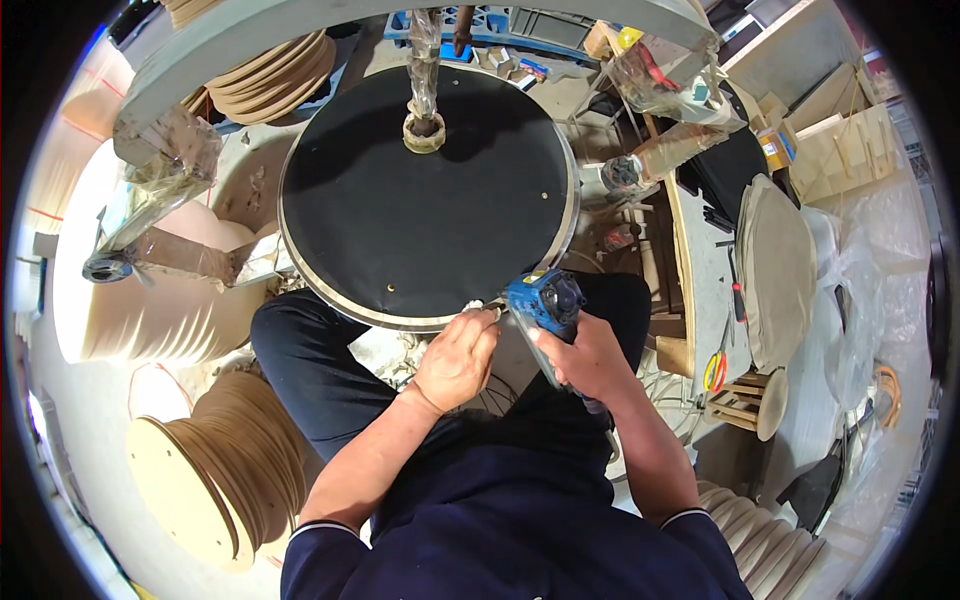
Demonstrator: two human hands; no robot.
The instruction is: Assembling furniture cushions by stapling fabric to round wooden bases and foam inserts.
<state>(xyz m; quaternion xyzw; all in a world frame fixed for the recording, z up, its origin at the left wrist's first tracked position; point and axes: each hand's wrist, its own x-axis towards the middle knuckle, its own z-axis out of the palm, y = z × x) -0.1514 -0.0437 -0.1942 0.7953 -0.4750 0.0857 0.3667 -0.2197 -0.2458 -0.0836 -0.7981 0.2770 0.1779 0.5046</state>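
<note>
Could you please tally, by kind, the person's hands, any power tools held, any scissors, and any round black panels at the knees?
Hands: 2 (left hand, right hand)
Blue power tool: 1
Scissors: 1 pair
Round black panel: 1
Total: 5

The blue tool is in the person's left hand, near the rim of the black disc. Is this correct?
Not the left hand: the head view shows the blue tool in the right hand. It is indeed near the rim of the black disc.
</note>
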